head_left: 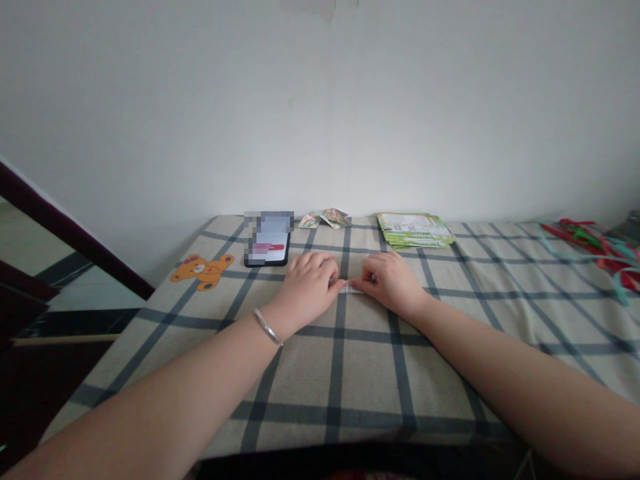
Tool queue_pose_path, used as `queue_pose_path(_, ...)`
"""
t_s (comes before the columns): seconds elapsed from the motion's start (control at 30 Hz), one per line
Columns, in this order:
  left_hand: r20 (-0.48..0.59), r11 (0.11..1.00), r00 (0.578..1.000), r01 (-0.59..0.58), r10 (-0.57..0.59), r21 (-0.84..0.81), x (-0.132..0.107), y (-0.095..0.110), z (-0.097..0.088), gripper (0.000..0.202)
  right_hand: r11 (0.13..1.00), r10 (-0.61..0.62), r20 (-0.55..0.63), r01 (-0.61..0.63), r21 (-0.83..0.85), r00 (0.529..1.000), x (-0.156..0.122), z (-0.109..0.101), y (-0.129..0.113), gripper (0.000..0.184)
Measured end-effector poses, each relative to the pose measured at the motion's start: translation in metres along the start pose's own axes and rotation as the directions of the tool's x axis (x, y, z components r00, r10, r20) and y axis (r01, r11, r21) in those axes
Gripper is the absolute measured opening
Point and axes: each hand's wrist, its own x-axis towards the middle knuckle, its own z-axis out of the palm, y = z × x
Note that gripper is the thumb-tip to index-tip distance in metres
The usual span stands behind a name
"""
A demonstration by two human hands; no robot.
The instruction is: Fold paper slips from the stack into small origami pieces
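Note:
My left hand [311, 287] and my right hand [391, 283] rest close together on the checked cloth, fingers curled in. Between the two thumbs lies a narrow strip of folded paper [349, 287], pale with faint print. Both hands pinch or press it, one at each end; the fingers hide most of it. Beyond the hands, near the wall, are small folded paper pieces [325, 217] with coloured print. A stack of green and white printed leaflets [415, 230] lies behind my right hand.
A phone [270, 243] with a lit screen lies behind my left hand. Left of it is a flat orange bear figure [203, 271]. Red, green and teal ribbons [595, 243] are piled at the right. The checked tablecloth [310, 373] reaches back to a white wall [320, 120].

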Motion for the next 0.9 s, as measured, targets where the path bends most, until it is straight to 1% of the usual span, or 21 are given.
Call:
queue_pose_path(0.13, -0.007, 1.0, 1.0, 0.0, 0.0, 0.001, 0.001, -0.001, 0.0, 0.014, 0.998, 0.01, -0.008, -0.01, -0.057, 1.0, -0.001, 0.002, -0.002, 0.025)
queue_pose_path(0.2, -0.009, 1.0, 1.0, -0.02, 0.02, -0.012, 0.002, -0.001, -0.001, 0.012, 0.998, 0.014, -0.005, -0.014, -0.068, 1.0, -0.001, 0.002, -0.001, 0.026)
queue_pose_path(0.27, -0.018, 0.997, 0.997, -0.072, 0.072, -0.034, 0.004, -0.001, -0.003, 0.008, 0.998, 0.018, -0.001, -0.018, -0.064, 1.0, -0.001, 0.002, 0.0, 0.026)
queue_pose_path(0.33, -0.012, 0.986, 0.987, -0.159, 0.158, -0.059, 0.005, -0.002, -0.006, 0.001, 0.998, 0.025, 0.004, -0.025, -0.055, 1.0, -0.001, 0.002, 0.0, 0.025)
queue_pose_path(0.43, 0.057, 0.96, 0.961, -0.263, 0.269, -0.1, 0.005, 0.0, -0.011, 0.01, 0.998, 0.037, 0.023, -0.036, -0.043, 0.999, -0.001, 0.001, 0.001, 0.024)
queue_pose_path(0.53, 0.126, 0.954, 0.947, -0.284, 0.294, -0.092, 0.004, 0.003, -0.018, 0.014, 0.999, 0.041, 0.04, -0.04, -0.036, 0.998, 0.0, 0.001, 0.002, 0.022)
queue_pose_path(0.63, 0.135, 0.935, 0.926, -0.351, 0.354, -0.043, 0.002, 0.006, -0.025, 0.015, 0.999, 0.034, 0.044, -0.033, -0.017, 0.998, -0.001, 0.0, 0.003, 0.019)
queue_pose_path(0.7, 0.135, 0.928, 0.918, -0.372, 0.372, -0.026, 0.0, 0.007, -0.028, 0.016, 1.0, -0.006, 0.039, 0.005, 0.012, 0.999, -0.003, -0.002, 0.004, 0.012)
queue_pose_path(0.77, 0.154, 0.925, 0.913, -0.379, 0.378, -0.028, -0.002, 0.007, -0.03, 0.018, 0.995, -0.091, 0.047, 0.089, 0.047, 0.995, -0.006, -0.006, 0.004, 0.005)
queue_pose_path(0.83, 0.182, 0.926, 0.909, -0.375, 0.374, -0.03, -0.004, 0.006, -0.031, 0.02, 0.98, -0.194, 0.082, 0.188, 0.07, 0.978, -0.01, -0.011, 0.004, 0.012)
queue_pose_path(0.9, 0.207, 0.931, 0.909, -0.366, 0.361, -0.016, -0.005, 0.006, -0.032, 0.019, 0.971, -0.237, 0.102, 0.233, 0.046, 0.966, -0.013, -0.017, 0.004, 0.017)
